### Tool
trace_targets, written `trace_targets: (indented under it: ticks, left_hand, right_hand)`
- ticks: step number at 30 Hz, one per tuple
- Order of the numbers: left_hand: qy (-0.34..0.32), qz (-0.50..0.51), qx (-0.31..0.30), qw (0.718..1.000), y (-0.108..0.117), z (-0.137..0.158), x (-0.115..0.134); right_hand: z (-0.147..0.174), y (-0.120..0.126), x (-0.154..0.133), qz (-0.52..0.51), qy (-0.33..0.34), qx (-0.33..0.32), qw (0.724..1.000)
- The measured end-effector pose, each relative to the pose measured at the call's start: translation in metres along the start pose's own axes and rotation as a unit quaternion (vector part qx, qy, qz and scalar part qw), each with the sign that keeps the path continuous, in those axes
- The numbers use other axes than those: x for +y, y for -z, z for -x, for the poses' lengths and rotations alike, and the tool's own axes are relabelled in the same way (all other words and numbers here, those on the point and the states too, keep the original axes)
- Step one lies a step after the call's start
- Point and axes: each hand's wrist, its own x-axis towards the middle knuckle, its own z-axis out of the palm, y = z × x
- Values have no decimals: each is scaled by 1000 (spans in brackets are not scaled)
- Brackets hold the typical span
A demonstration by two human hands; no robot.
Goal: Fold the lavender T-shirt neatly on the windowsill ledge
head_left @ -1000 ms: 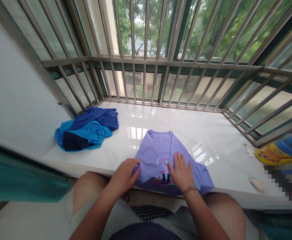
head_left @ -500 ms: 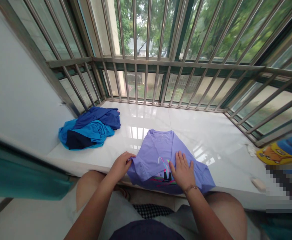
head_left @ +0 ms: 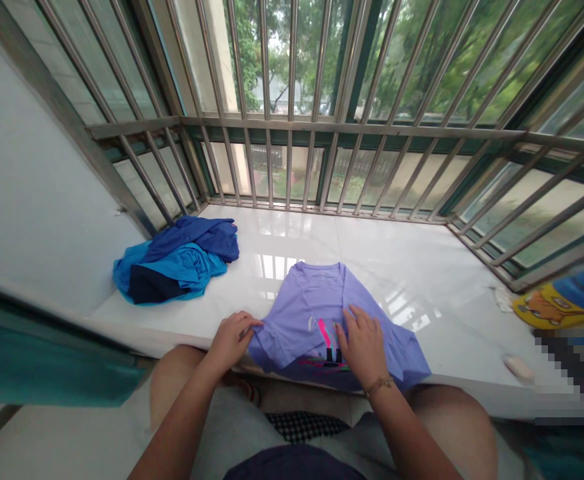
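A lavender T-shirt (head_left: 317, 300) lies spread on the white sill, its neckline toward the window and its lower part hanging over the front edge. Pink and black print shows on its front. My left hand (head_left: 232, 339) pinches the edge of the sleeve on the left side between thumb and fingers. Resting on the right half of the printed front is my right hand (head_left: 365, 343), fingers slightly bent and apart. A bracelet circles my right wrist.
A heap of blue clothes (head_left: 182, 260) sits at the sill's left end. Metal bars (head_left: 322, 127) line the window behind. To the right are a yellow and blue container (head_left: 562, 300) and a small pale object (head_left: 519, 368). A teal curtain (head_left: 47, 360) hangs at left.
My left hand has drawn the sleeve edge slightly left and toward me. My right hand's fingers have bent a little, and more pink print shows on the shirt.
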Motion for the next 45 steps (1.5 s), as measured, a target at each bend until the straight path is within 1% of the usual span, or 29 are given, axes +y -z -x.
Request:
trace_targets:
  ticks: [2,4,8,13,17,19,21,22,25,28,31,33,36,38,40,42,43,45]
  left_hand:
    - [20,-12,4,1000,0,-1,2]
    - [35,-25,7,999,0,-1,3]
    - [21,-35,1,999,1,-3,3]
    - [-1,-14,-3,1000,1,-2,1]
    - [38,64,18,997,0,-9,-2]
    - [60,85,44,994,-4,-23,3]
    - [71,75,60,993,-9,-45,15]
    - [77,58,57,994,-12,-59,22]
    - [104,-7,15,994,-26,-112,49]
    - [151,-44,-5,988,-43,-167,67]
    - [201,-70,-25,977,-58,-212,72]
    - [225,-84,-38,970,-64,-231,70]
    - [240,-96,-45,965,-66,-248,63]
    - [234,-97,-41,967,-66,-252,59]
    - [217,-96,-26,971,-67,-252,56]
    - [199,-96,-11,975,-69,-249,55]
    - [189,-96,-6,977,-70,-247,56]
    - [166,-95,1,982,-74,-243,58]
  right_hand:
    - [1,8,-14,-29,20,20,999]
    - [-1,13,-30,-46,29,13,998]
    - [-8,10,-50,-71,50,-8,996]
    - [-8,-3,-55,-147,61,8,987]
    - [4,-11,-56,-212,66,41,974]
    - [11,-15,-58,-229,69,54,969]
    - [18,-19,-59,-237,77,54,967]
    - [21,-21,-60,-239,81,49,966]
    - [28,-27,-63,-235,93,24,967]
    - [29,-31,-66,-228,104,9,968]
    - [26,-32,-66,-226,121,10,967]
    - [23,-33,-65,-227,138,17,964]
    - [21,-34,-60,-239,157,28,958]
    - [24,-34,-57,-257,163,34,952]
    - [29,-33,-55,-292,170,36,940]
    - [36,-31,-56,-343,170,34,923]
    - [39,-31,-57,-367,161,32,916]
    - [44,-29,-60,-399,114,31,909]
